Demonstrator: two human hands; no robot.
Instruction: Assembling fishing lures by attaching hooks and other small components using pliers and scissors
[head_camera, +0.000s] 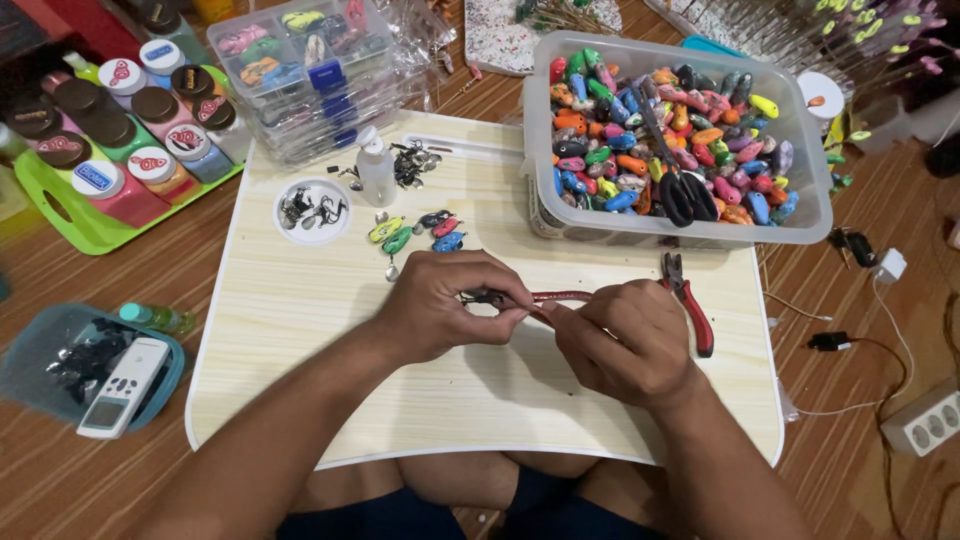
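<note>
Over the pale lap table (300, 330), the left hand (440, 305) pinches a small dark piece (484, 297), and the right hand (625, 335) is closed around red-handled pliers (562, 296) that meet it. At one o'clock lie second pliers (690, 300). At twelve, beyond small painted lures (420, 232), stands a clear tub (680, 130) of coloured lures with black scissors (680, 185).

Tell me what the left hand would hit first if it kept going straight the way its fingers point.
The left hand points right, across the lap table. Its fingertips already pinch the dark end of the red-handled pliers, so next it would likely meet the right hand holding that tool. Depth is hard to judge.
</note>
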